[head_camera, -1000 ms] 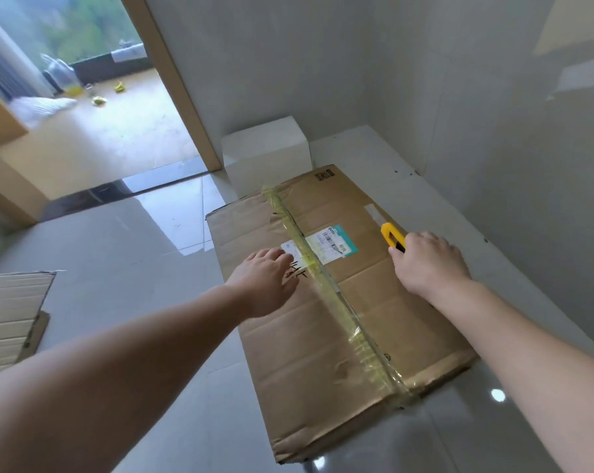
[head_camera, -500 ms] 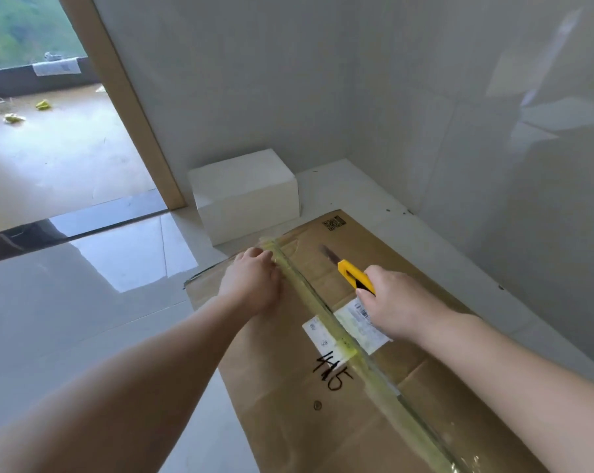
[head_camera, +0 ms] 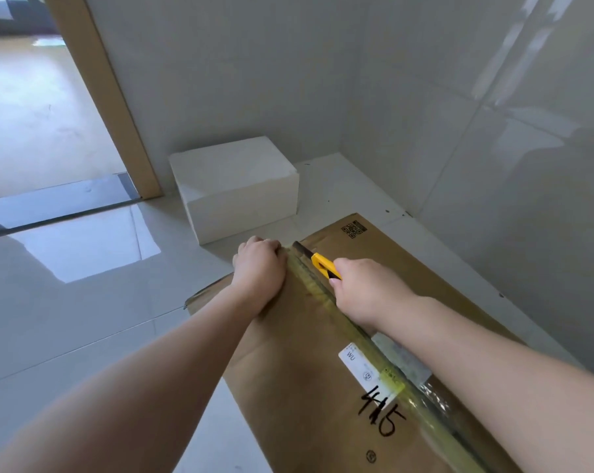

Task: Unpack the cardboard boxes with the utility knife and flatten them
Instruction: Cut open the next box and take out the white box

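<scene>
— Box (head_camera: 288, 370) on the floor (head_camera: 84, 319): which way does its taped seam (head_camera: 343, 322) run?

— From about five o'clock near the person up to eleven o'clock at the far edge.

— And the knife (head_camera: 321, 264)?

— Right hand (head_camera: 363, 288) is curled round it, blade at the seam's far end; I judge the cut pulls back toward five.

— Left hand (head_camera: 259, 271)?

— Fingers hooked over the far edge, just left of the seam.

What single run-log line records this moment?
left hand: grips cardboard box far edge | right hand: holds utility knife, blade at tape seam far end
</scene>
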A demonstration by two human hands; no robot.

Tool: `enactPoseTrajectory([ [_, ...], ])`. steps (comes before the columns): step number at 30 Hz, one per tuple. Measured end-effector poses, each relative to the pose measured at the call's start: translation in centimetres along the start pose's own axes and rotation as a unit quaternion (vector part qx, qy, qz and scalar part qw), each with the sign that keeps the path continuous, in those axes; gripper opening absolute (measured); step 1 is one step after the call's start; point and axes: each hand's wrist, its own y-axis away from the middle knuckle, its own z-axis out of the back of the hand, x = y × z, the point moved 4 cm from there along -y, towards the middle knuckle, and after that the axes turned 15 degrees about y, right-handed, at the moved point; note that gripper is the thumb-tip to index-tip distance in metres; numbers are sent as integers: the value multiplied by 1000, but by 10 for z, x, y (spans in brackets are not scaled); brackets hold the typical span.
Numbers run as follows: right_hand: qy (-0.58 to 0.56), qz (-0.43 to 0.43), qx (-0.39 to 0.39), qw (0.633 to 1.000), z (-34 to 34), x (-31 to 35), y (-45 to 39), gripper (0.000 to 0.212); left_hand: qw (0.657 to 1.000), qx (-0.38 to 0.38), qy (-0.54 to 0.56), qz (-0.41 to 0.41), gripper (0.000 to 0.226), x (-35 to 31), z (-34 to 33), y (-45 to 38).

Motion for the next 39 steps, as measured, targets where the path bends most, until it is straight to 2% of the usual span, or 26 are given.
enactPoseTrajectory([
  [4,7,6,-3,1000,1,2,0,17,998,-12,55,24,24,0,1,-6],
  [9,5,27,-1,1000,-2,5,-4,17,996,-9,64,56,23,3,4,-8],
  [22,-52,17,-26,998,-8,26,-26,13,991,-22,110,68,17,0,11,-9],
  [39,4,32,-23,999,-21,5,2,14,991,-40,112,66,21,-2,8,-8],
])
